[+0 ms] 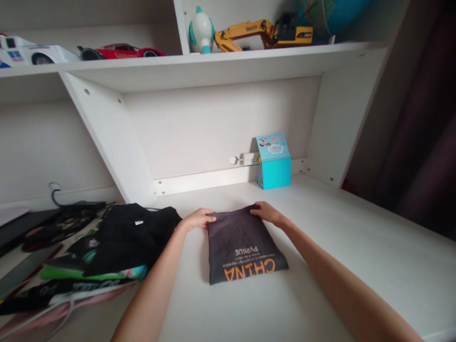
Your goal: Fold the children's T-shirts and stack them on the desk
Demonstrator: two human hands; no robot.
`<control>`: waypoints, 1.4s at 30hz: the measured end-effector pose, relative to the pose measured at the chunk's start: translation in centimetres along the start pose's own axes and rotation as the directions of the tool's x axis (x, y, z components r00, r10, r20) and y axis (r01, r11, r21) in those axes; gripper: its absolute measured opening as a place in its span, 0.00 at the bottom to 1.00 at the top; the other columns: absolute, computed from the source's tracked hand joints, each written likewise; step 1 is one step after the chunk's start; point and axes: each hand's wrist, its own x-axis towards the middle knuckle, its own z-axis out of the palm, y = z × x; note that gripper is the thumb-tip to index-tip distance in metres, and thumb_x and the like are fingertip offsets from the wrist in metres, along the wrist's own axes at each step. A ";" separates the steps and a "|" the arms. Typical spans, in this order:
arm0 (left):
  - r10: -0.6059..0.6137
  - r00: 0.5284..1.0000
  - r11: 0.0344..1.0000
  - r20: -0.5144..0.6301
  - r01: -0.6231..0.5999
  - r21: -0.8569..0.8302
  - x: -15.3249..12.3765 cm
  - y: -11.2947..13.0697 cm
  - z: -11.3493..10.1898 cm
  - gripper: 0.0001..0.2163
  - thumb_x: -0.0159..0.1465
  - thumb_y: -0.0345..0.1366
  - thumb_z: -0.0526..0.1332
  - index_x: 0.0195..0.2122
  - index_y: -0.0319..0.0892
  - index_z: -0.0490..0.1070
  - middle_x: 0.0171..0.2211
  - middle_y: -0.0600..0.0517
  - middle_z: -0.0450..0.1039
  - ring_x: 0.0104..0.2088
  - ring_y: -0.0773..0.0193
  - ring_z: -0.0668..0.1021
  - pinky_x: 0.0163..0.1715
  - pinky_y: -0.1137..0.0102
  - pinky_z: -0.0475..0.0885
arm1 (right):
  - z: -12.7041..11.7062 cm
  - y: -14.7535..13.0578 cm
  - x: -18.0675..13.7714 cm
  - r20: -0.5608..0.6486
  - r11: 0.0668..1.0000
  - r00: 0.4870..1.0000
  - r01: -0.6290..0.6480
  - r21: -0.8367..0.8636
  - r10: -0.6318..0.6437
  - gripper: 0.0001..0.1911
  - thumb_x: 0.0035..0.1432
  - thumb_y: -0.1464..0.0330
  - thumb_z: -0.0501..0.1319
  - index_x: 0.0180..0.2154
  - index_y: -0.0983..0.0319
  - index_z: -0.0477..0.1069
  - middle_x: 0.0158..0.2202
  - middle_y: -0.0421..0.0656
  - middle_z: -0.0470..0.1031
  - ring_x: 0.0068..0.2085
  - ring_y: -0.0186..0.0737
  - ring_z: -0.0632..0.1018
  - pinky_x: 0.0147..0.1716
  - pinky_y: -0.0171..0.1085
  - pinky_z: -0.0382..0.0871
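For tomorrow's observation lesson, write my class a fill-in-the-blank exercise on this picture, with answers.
The orange word on the folded dark shirt reads ____.
The left hand and right hand hold the shirt's ____ edge, not its near one.
The black garment lies nearer the ____ hand.
The toy car nearest the toy excavator is coloured ____.
Missing words: CHINA; far; left; red.

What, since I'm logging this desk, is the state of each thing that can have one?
Dark garment: folded, print up
Left hand: gripping its far left corner
Right hand: gripping its far right corner
Black garment: rumpled
Desk calendar: standing open
Toy excavator: upright, arm bent
Red toy car: upright
White toy car: upright
Power socket: whether live, cannot tell
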 end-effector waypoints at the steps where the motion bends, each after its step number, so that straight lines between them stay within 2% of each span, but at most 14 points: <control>1: 0.006 1.000 1.000 0.004 -0.006 0.001 -0.1 0.1 0.0 0.15 0.46 0.41 0.67 0.32 0.38 0.70 0.28 0.53 0.71 0.27 0.69 0.73 0.28 0.74 0.66 | 0.0 0.3 0.1 -0.027 1.000 1.000 0.003 -0.018 -0.004 0.07 0.51 0.68 0.56 0.29 0.66 0.67 0.23 0.39 0.69 0.24 0.30 0.69 0.21 0.28 0.60; 5: 0.000 0.999 1.000 -0.045 0.001 0.026 0.1 0.8 0.4 0.14 0.52 0.43 0.64 0.34 0.40 0.66 0.23 0.57 0.68 0.22 0.70 0.71 0.26 0.73 0.69 | -0.2 0.8 0.5 -0.139 0.992 0.990 -0.012 -0.122 -0.005 0.08 0.53 0.68 0.55 0.34 0.64 0.68 0.30 0.42 0.73 0.31 0.34 0.73 0.27 0.30 0.63; 9: 0.003 0.974 0.974 -0.226 0.049 0.221 1.2 0.6 1.3 0.11 0.57 0.42 0.59 0.35 0.41 0.65 0.19 0.59 0.64 0.21 0.69 0.71 0.24 0.73 0.69 | 0.2 0.8 0.7 -0.213 0.968 0.977 -0.052 -0.244 -0.001 0.09 0.53 0.68 0.57 0.37 0.64 0.68 0.33 0.45 0.74 0.34 0.37 0.74 0.32 0.32 0.64; 16: 0.121 0.900 0.860 -0.418 0.115 0.497 2.1 -0.9 0.6 0.12 0.50 0.41 0.65 0.31 0.41 0.68 0.24 0.53 0.71 0.31 0.60 0.75 0.30 0.71 0.67 | 0.9 0.8 -0.1 -0.300 0.898 0.950 -0.059 -0.437 -0.083 0.16 0.53 0.66 0.58 0.44 0.65 0.67 0.42 0.51 0.70 0.42 0.44 0.71 0.41 0.37 0.61; 20: 0.274 0.893 0.727 -0.356 0.050 0.685 2.1 -1.2 0.1 0.10 0.52 0.42 0.62 0.29 0.41 0.71 0.29 0.50 0.74 0.35 0.57 0.75 0.33 0.70 0.65 | 0.6 1.2 -0.1 -0.272 0.880 0.957 -0.046 -0.472 -0.096 0.11 0.52 0.63 0.60 0.32 0.64 0.71 0.35 0.49 0.72 0.39 0.43 0.72 0.39 0.36 0.61; 27: 0.331 0.895 0.751 -0.299 -0.057 0.658 1.9 -0.3 -0.1 0.06 0.53 0.37 0.61 0.31 0.41 0.69 0.30 0.51 0.73 0.34 0.62 0.75 0.34 0.72 0.66 | 0.1 0.2 -0.1 -0.318 0.925 0.937 0.013 -0.381 -0.144 0.05 0.50 0.67 0.60 0.27 0.63 0.68 0.25 0.41 0.71 0.27 0.35 0.71 0.28 0.31 0.60; 29: 0.416 0.852 0.772 -0.318 -0.146 0.618 1.2 1.3 -0.2 0.07 0.55 0.36 0.60 0.33 0.41 0.67 0.31 0.52 0.72 0.33 0.64 0.74 0.35 0.73 0.66 | -0.8 -1.3 -0.8 -0.390 0.939 0.904 0.032 -0.341 -0.172 0.07 0.54 0.66 0.57 0.32 0.63 0.68 0.29 0.42 0.73 0.28 0.34 0.72 0.28 0.31 0.61; 31: 0.557 0.745 0.774 -0.367 -0.307 0.553 0.1 3.5 -0.2 0.07 0.56 0.37 0.59 0.34 0.41 0.66 0.32 0.52 0.71 0.33 0.66 0.74 0.35 0.73 0.67 | -1.9 -3.4 -2.1 -0.502 0.951 0.833 0.086 -0.298 -0.233 0.11 0.57 0.63 0.53 0.39 0.64 0.65 0.34 0.44 0.72 0.28 0.33 0.72 0.29 0.32 0.63; 33: 0.681 0.598 0.727 -0.423 -0.485 0.486 -1.4 5.9 -0.3 0.08 0.56 0.37 0.59 0.35 0.41 0.64 0.33 0.53 0.70 0.34 0.67 0.73 0.36 0.74 0.67 | -3.0 -6.0 -4.2 -0.631 0.933 0.688 0.239 -0.270 -0.359 0.13 0.58 0.61 0.51 0.40 0.62 0.64 0.35 0.43 0.71 0.29 0.34 0.71 0.27 0.33 0.63; 35: 0.737 0.522 0.675 -0.428 -0.593 0.439 -3.2 7.9 -0.4 0.09 0.56 0.38 0.59 0.36 0.42 0.63 0.34 0.53 0.69 0.35 0.67 0.73 0.38 0.73 0.67 | -3.9 -8.9 -7.0 -0.693 0.854 0.516 0.420 -0.307 -0.503 0.10 0.57 0.61 0.53 0.37 0.61 0.64 0.31 0.42 0.69 0.29 0.33 0.69 0.27 0.33 0.63; 36: 0.748 0.524 0.663 -0.407 -0.621 0.418 -4.0 8.5 -0.5 0.09 0.56 0.38 0.59 0.36 0.42 0.62 0.34 0.54 0.68 0.35 0.68 0.73 0.39 0.73 0.67 | -4.2 -10.2 -8.4 -0.672 0.806 0.475 0.488 -0.336 -0.567 0.09 0.56 0.62 0.55 0.35 0.61 0.65 0.29 0.40 0.68 0.28 0.33 0.68 0.27 0.32 0.63; 37: 0.750 0.553 0.662 -0.364 -0.634 0.401 -4.8 8.9 -0.7 0.09 0.56 0.37 0.59 0.36 0.42 0.62 0.33 0.54 0.68 0.35 0.68 0.73 0.40 0.73 0.67 | -4.5 -11.4 -9.9 -0.604 0.767 0.496 0.538 -0.351 -0.624 0.07 0.55 0.64 0.56 0.33 0.61 0.65 0.27 0.39 0.67 0.27 0.32 0.67 0.26 0.32 0.63; 40: 0.644 0.756 0.731 -0.114 -0.565 0.381 -6.4 8.6 -1.9 0.09 0.54 0.35 0.60 0.35 0.42 0.64 0.34 0.53 0.70 0.38 0.67 0.74 0.42 0.71 0.66 | -5.3 -13.5 -12.9 -0.081 0.731 0.731 0.658 -0.178 -0.678 0.08 0.52 0.64 0.60 0.33 0.62 0.67 0.26 0.37 0.68 0.24 0.29 0.67 0.23 0.29 0.62; 42: 0.434 0.901 0.810 0.018 -0.399 0.431 -6.6 7.5 -3.1 0.12 0.50 0.33 0.62 0.36 0.41 0.67 0.37 0.50 0.73 0.41 0.63 0.75 0.43 0.70 0.67 | -5.8 -13.6 -13.2 0.278 0.783 0.747 0.622 0.031 -0.604 0.11 0.53 0.62 0.60 0.35 0.62 0.69 0.27 0.39 0.71 0.25 0.29 0.70 0.24 0.29 0.64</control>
